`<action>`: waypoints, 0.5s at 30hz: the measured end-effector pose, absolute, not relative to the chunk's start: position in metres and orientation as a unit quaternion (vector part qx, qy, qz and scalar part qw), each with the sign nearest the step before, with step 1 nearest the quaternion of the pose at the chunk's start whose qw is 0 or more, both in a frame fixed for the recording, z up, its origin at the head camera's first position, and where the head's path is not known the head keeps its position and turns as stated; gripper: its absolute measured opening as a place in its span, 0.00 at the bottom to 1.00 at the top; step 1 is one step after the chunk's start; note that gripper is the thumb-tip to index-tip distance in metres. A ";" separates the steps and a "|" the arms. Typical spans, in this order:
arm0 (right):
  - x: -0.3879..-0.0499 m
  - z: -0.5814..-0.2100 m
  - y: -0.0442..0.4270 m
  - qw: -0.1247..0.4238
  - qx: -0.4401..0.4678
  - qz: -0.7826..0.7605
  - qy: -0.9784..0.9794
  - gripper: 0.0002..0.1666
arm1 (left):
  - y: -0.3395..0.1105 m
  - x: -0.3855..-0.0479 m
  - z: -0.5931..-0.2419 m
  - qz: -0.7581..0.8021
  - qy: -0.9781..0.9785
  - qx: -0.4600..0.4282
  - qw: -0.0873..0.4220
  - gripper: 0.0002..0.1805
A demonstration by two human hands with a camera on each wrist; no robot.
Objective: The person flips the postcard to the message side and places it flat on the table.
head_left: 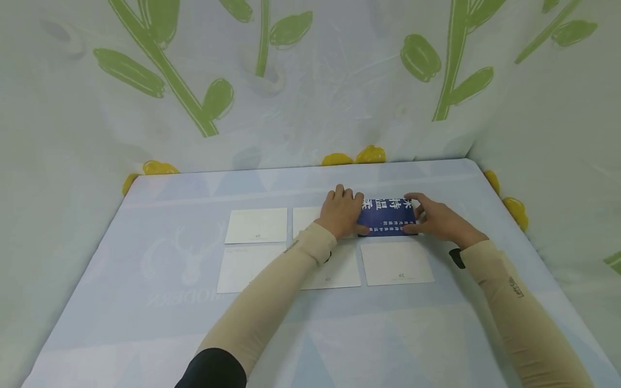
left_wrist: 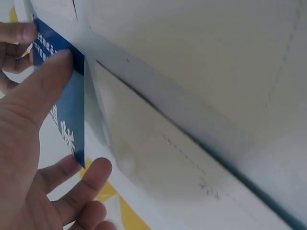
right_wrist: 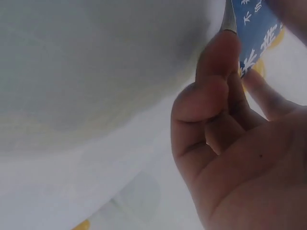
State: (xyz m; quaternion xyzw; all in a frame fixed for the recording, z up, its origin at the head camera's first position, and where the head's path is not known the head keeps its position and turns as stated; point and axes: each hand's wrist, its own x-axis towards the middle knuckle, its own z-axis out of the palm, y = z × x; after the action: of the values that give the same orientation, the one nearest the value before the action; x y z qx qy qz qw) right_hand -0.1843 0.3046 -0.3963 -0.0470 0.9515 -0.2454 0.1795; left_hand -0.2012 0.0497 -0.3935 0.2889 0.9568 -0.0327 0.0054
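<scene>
A dark blue card (head_left: 385,222) with white printed characters sits at the right end of the far row of cards. My left hand (head_left: 342,212) holds its left side, the thumb over the near corner and the fingers by the far one. In the left wrist view that thumb lies on the printed face of the blue card (left_wrist: 72,112). At the card's right side my right hand (head_left: 440,221) grips the edge between thumb and forefinger, with the other fingers curled. The right wrist view shows only one end of the blue card (right_wrist: 256,36) beside the right hand (right_wrist: 244,143).
White cards lie around: one at the far left (head_left: 256,226), one partly under my left hand (head_left: 304,216), and a nearer row including a right-hand card (head_left: 398,263). My left forearm covers part of that row. The pale blue patterned table (head_left: 145,323) meets leaf-printed cloth (head_left: 339,97) behind.
</scene>
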 end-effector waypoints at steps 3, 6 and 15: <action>-0.182 -0.395 0.305 0.168 -0.051 -0.244 0.954 0.41 | 0.050 -0.199 -0.394 -0.020 0.957 0.289 0.002 0.43; -0.180 -0.394 0.307 0.154 -0.057 -0.243 0.956 0.35 | 0.051 -0.197 -0.394 -0.003 0.959 0.283 -0.002 0.39; -0.172 -0.390 0.311 0.113 -0.067 -0.252 0.959 0.35 | 0.055 -0.194 -0.394 0.112 0.962 0.250 0.009 0.31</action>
State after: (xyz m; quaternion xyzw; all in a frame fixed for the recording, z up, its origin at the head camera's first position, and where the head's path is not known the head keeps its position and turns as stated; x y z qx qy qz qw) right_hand -0.1721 0.3114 -0.3902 -0.0667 0.9589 -0.2516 0.1129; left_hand -0.1943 0.0548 -0.3941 0.2499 0.9617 0.1121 0.0089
